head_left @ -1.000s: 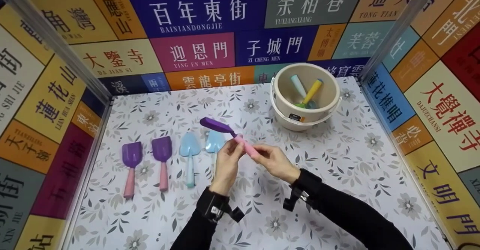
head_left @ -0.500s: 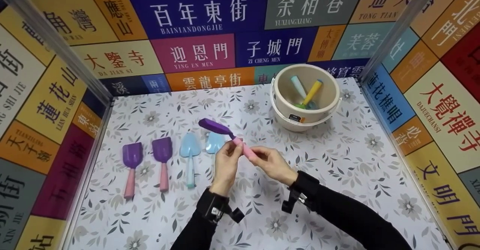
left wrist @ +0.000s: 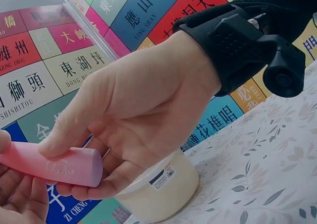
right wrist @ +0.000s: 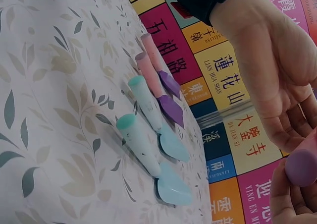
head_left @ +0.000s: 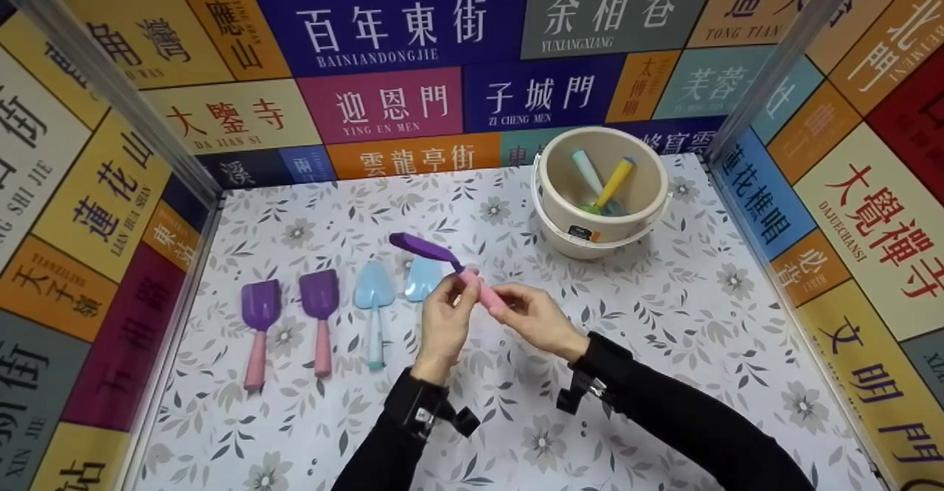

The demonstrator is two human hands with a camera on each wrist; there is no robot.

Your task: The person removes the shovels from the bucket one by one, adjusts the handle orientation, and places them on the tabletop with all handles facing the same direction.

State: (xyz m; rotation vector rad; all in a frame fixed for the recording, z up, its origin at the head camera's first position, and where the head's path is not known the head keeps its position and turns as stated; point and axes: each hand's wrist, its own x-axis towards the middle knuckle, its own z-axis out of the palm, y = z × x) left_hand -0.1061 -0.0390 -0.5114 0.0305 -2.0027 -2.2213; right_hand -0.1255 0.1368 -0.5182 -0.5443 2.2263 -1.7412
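Note:
Both hands hold a toy shovel with a purple blade (head_left: 424,246) and pink handle (head_left: 479,290), raised above the table and tilted, blade toward the upper left. My left hand (head_left: 446,318) pinches the handle near the blade. At the handle's other end, my right hand (head_left: 538,319) grips with thumb and fingers. The left wrist view shows the right thumb lying along the pink handle (left wrist: 64,162), which bears a faint raised mark. In the right wrist view the handle's round end (right wrist: 302,168) faces the camera; the blade is out of sight there.
On the flowered tabletop lie two purple shovels (head_left: 261,307) with pink handles, a light blue shovel (head_left: 374,284), and another light blue shovel (head_left: 423,279) partly behind the left hand. A cream bucket (head_left: 553,214) at the back right holds several tools. Sign-patterned walls (head_left: 391,100) surround the table.
The shovel and both hands stay almost in place, with only a slight shift of the blade. The other shovels and the bucket have not moved.

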